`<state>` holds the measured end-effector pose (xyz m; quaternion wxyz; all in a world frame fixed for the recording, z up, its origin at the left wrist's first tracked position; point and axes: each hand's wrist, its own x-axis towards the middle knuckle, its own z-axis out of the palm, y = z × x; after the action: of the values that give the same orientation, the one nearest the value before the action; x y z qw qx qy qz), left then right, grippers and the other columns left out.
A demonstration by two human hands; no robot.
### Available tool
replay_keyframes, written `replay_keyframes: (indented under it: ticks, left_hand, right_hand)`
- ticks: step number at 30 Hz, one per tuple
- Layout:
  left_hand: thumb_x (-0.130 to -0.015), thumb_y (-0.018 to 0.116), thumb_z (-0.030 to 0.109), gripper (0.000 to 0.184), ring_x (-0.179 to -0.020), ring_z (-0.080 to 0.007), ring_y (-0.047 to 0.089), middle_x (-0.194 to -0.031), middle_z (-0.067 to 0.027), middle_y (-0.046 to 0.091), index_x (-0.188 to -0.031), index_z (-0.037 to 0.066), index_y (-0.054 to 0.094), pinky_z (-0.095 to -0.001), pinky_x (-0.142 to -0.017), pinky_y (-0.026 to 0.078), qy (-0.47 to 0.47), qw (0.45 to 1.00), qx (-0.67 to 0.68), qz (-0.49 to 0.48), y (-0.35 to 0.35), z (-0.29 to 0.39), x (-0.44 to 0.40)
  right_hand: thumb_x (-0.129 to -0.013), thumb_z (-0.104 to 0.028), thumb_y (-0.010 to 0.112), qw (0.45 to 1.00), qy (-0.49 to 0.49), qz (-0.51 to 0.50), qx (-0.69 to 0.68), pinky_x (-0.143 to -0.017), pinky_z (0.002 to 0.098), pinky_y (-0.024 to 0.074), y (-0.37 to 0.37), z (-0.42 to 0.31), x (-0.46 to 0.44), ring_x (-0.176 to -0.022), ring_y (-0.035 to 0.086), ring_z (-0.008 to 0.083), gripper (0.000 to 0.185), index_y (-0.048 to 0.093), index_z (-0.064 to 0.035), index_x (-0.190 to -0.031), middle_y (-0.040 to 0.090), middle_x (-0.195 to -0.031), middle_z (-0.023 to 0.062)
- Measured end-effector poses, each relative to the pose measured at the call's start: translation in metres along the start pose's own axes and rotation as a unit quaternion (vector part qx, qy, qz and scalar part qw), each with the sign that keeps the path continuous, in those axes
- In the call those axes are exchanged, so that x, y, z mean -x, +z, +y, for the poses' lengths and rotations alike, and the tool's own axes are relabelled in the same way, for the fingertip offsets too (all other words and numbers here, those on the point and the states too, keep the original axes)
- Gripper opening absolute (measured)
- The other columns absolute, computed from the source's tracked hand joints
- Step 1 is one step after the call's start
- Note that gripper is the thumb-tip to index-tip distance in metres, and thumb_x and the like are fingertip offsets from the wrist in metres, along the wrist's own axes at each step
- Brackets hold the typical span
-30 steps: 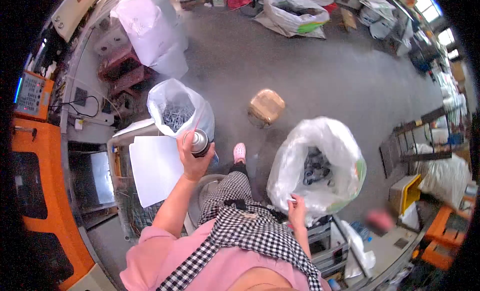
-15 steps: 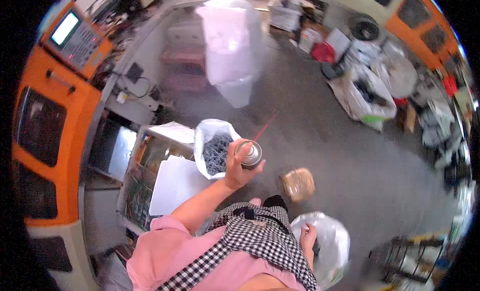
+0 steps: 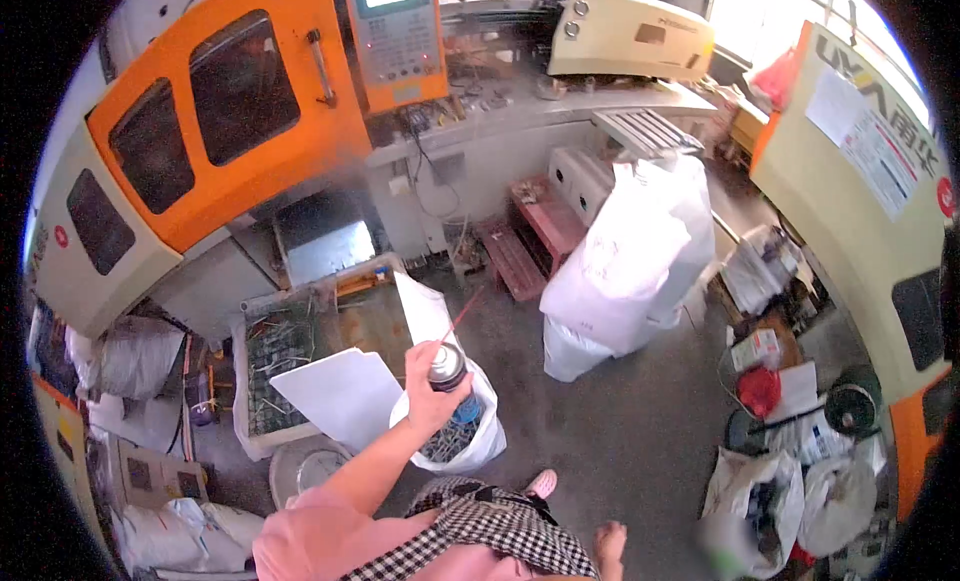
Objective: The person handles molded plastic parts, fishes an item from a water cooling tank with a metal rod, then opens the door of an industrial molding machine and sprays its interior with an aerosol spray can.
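Note:
My left hand (image 3: 432,389) is wrapped round a spray can (image 3: 448,367) with a thin red straw pointing up and to the right. Below the can is a white bag (image 3: 488,436) of small grey parts (image 3: 450,441). White sheets (image 3: 340,393) lie left of that hand, over the edge of a clear bin (image 3: 255,441) with thin parts inside. Low in the view, my right hand (image 3: 610,543) hangs beside the checked apron (image 3: 480,536); its fingers look curled, and whether it holds anything is too small to tell.
An orange machine (image 3: 230,111) with a control panel (image 3: 395,41) stands at the upper left. Large white sacks (image 3: 620,271) and a red step stool (image 3: 515,261) are ahead. More bags (image 3: 750,501) and a red item (image 3: 758,391) sit at the right.
The view has turned left toward the orange machine. The can remains in my left hand, now above the bag of grey parts. The large clear bag and brown package have left the view.

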<state>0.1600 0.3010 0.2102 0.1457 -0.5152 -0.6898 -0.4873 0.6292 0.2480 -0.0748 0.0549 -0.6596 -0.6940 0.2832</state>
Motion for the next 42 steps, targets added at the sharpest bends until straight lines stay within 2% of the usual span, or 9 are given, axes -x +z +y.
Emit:
replay_keyframes:
  ticks: [3, 6, 13, 20, 28, 30, 38, 40, 42]
  left_hand:
    - [-0.059, 0.078, 0.005, 0.073, -0.100, -0.0342, 0.050, -0.110, -0.0188, 0.048, -0.122, 0.005, 0.041, -0.0405, -0.087, 0.041, -0.023, 0.996, -0.041, 0.078, -0.035, 0.007, 0.005]
    - [-0.060, 0.078, 0.004, 0.074, -0.102, -0.0341, 0.049, -0.112, -0.0188, 0.047, -0.123, 0.004, 0.040, -0.0404, -0.088, 0.040, -0.015, 0.987, -0.113, 0.113, -0.036, 0.005, -0.008]
    - [-0.063, 0.077, 0.006, 0.070, -0.103, -0.0339, 0.047, -0.114, -0.0193, 0.046, -0.123, 0.002, 0.040, -0.0413, -0.089, 0.039, -0.062, 0.978, -0.119, 0.159, -0.022, -0.033, -0.029]
    - [-0.063, 0.077, 0.006, 0.072, -0.099, -0.0346, 0.048, -0.111, -0.0198, 0.047, -0.124, 0.002, 0.039, -0.0418, -0.086, 0.040, -0.071, 0.966, -0.159, 0.192, -0.012, -0.093, -0.093]
    - [-0.062, 0.077, 0.005, 0.072, -0.097, -0.0337, 0.049, -0.111, -0.0195, 0.048, -0.124, 0.004, 0.039, -0.0420, -0.084, 0.040, -0.033, 0.955, -0.186, 0.230, -0.041, -0.132, -0.156]
    - [-0.063, 0.073, 0.000, 0.073, -0.102, -0.0314, 0.047, -0.113, -0.0181, 0.045, -0.126, 0.003, 0.035, -0.0406, -0.090, 0.038, -0.046, 0.953, -0.194, 0.228, -0.048, -0.141, -0.157]
    - [-0.064, 0.075, 0.001, 0.075, -0.108, -0.0332, 0.045, -0.119, -0.0193, 0.044, -0.127, 0.003, 0.034, -0.0431, -0.094, 0.036, -0.105, 0.923, -0.278, 0.243, -0.076, -0.164, -0.165]
    - [-0.064, 0.075, 0.002, 0.076, -0.111, -0.0334, 0.044, -0.121, -0.0192, 0.044, -0.128, 0.002, 0.034, -0.0434, -0.097, 0.035, -0.114, 0.912, -0.290, 0.267, -0.080, -0.177, -0.169]
    - [-0.064, 0.076, 0.002, 0.076, -0.113, -0.0336, 0.044, -0.122, -0.0188, 0.044, -0.128, 0.002, 0.034, -0.0431, -0.098, 0.034, -0.119, 0.905, -0.291, 0.286, -0.082, -0.199, -0.168]
  right_hand:
    - [-0.071, -0.003, 0.066, 0.989, -0.136, 0.041, -0.033, -0.074, 0.0419, 0.0470, -0.047, -0.012, -0.061, -0.084, 0.056, 0.0356, 0.029, 0.057, 0.0002, -0.099, 0.053, -0.092, 0.0195]
    - [-0.072, -0.002, 0.065, 0.990, -0.140, 0.013, 0.000, -0.073, 0.0400, 0.0478, -0.099, -0.062, -0.138, -0.083, 0.057, 0.0336, 0.031, 0.056, -0.0011, -0.102, 0.053, -0.095, 0.0181]
    - [-0.077, -0.003, 0.062, 0.951, -0.308, -0.005, -0.014, -0.071, 0.0388, 0.0494, -0.084, -0.188, -0.266, -0.080, 0.058, 0.0320, 0.028, 0.055, -0.0045, -0.105, 0.052, -0.101, 0.0151]
    - [-0.077, -0.006, 0.062, 0.893, -0.443, -0.076, -0.008, -0.073, 0.0426, 0.0496, -0.078, -0.379, -0.324, -0.083, 0.059, 0.0350, 0.030, 0.054, -0.0050, -0.106, 0.052, -0.104, 0.0161]
    - [-0.081, -0.013, 0.060, 0.866, -0.467, -0.172, -0.045, -0.074, 0.0465, 0.0485, -0.039, -0.516, -0.368, -0.085, 0.058, 0.0381, 0.035, 0.050, -0.0083, -0.114, 0.052, -0.108, 0.0166]
    - [-0.083, -0.014, 0.058, 0.861, -0.471, -0.191, 0.010, -0.074, 0.0472, 0.0483, -0.028, -0.554, -0.375, -0.088, 0.058, 0.0389, 0.034, 0.049, -0.0095, -0.115, 0.054, -0.108, 0.0174]
    - [-0.083, -0.004, 0.048, 0.749, -0.638, -0.164, -0.062, -0.071, 0.0436, 0.0482, 0.000, -0.747, -0.396, -0.080, 0.059, 0.0374, 0.035, 0.049, -0.0075, -0.118, 0.060, -0.088, 0.0160]
    - [-0.084, -0.006, 0.047, 0.732, -0.661, -0.161, -0.043, -0.069, 0.0492, 0.0487, 0.006, -0.815, -0.410, -0.080, 0.059, 0.0422, 0.050, 0.034, -0.0123, -0.132, 0.056, -0.105, 0.0231]
    - [-0.086, -0.011, 0.049, 0.706, -0.693, -0.130, -0.067, -0.071, 0.0487, 0.0489, 0.009, -0.887, -0.421, -0.084, 0.059, 0.0422, 0.056, 0.026, -0.0143, -0.137, 0.053, -0.110, 0.0237]
